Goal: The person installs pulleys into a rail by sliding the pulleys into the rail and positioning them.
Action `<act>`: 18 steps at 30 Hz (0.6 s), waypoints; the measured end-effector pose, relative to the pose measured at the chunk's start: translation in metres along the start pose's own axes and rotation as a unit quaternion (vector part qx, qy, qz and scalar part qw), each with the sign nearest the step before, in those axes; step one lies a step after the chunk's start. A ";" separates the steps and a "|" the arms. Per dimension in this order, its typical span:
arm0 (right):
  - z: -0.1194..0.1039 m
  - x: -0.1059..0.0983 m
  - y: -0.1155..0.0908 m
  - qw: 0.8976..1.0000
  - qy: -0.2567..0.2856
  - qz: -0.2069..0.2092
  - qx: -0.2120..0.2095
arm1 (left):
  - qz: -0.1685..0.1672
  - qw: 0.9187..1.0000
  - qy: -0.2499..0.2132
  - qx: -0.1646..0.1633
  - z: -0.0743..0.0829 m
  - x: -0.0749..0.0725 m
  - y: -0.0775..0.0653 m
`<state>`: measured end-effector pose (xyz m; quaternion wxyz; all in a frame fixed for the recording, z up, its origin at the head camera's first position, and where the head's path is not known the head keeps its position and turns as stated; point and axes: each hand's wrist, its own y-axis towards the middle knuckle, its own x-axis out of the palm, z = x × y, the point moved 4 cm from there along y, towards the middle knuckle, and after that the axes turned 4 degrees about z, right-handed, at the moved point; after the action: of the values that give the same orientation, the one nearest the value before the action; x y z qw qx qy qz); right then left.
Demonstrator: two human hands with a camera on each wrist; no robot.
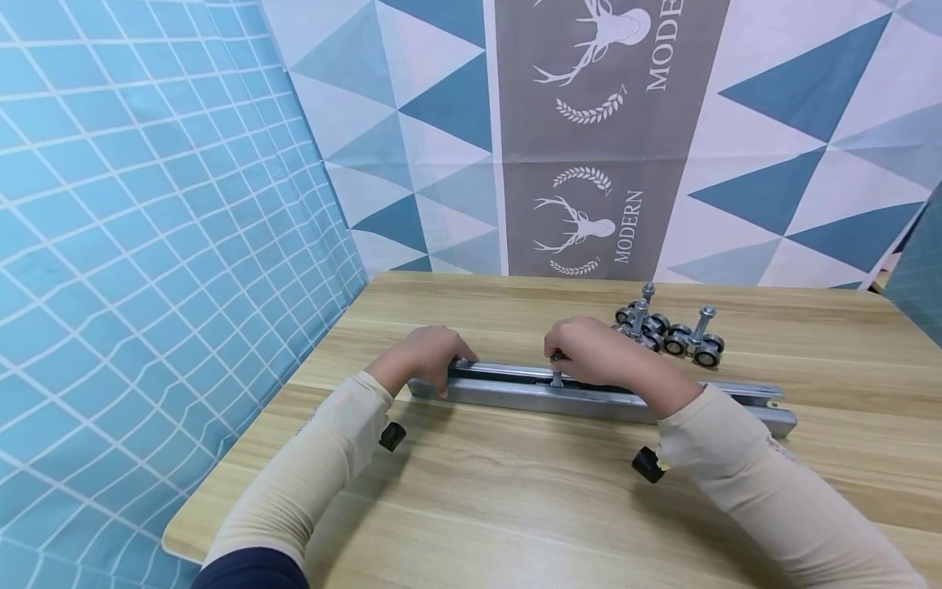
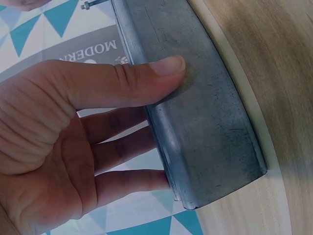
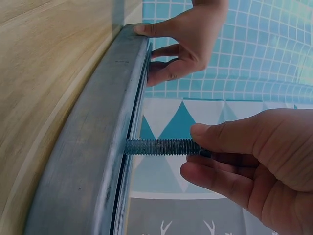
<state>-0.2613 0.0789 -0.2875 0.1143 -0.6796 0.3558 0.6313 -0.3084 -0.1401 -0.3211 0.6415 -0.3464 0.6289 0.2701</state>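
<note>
A long silver metal channel rail (image 1: 508, 396) lies crosswise on the wooden table with its slot facing up. Near the rail's left end my left hand (image 1: 430, 353) grips it. In the left wrist view the thumb presses on the near wall (image 2: 205, 137) while the fingers reach to the far side. My right hand (image 1: 589, 348) pinches the top of a threaded bolt (image 3: 161, 146) between thumb and fingers. That bolt stands upright out of the slot, around the rail's middle. Whatever its lower end joins is hidden inside the channel.
Several roller trolleys, each with wheels and an upright bolt, stand behind the rail to the right; one trolley (image 1: 695, 342) sits slightly apart from the others (image 1: 639, 325). Patterned cloth (image 1: 441, 164) hangs behind the wooden table (image 1: 500, 507), and blue checked cloth (image 1: 132, 229) borders its left side.
</note>
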 end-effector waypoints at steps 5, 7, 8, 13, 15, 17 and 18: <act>-0.002 0.000 0.005 1.000 0.007 -0.005 0.005 | 0.000 1.000 -0.002 -0.002 0.000 -0.001 -0.001; -0.004 0.001 0.007 1.000 0.009 -0.006 0.004 | 0.000 1.000 -0.002 -0.004 0.000 -0.001 -0.001; -0.005 0.001 0.008 1.000 0.011 -0.006 0.004 | 0.000 1.000 -0.002 -0.004 0.000 -0.001 -0.001; -0.007 0.002 0.014 1.000 0.015 -0.007 0.001 | 0.000 1.000 -0.005 -0.006 0.000 0.000 -0.001; -0.007 0.003 0.016 1.000 0.018 -0.009 0.002 | 0.001 1.000 -0.006 -0.007 0.000 -0.001 -0.001; -0.008 0.004 0.019 1.000 0.019 -0.008 -0.001 | 0.002 1.000 -0.007 -0.007 0.000 -0.001 -0.001; -0.008 0.004 0.020 1.000 0.018 -0.009 0.000 | 0.001 1.000 -0.008 -0.007 0.000 -0.001 -0.001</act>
<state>-0.2681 0.0577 -0.2843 0.1132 -0.6942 0.3519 0.6177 -0.3076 -0.1406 -0.3204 0.6434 -0.3482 0.6224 0.2782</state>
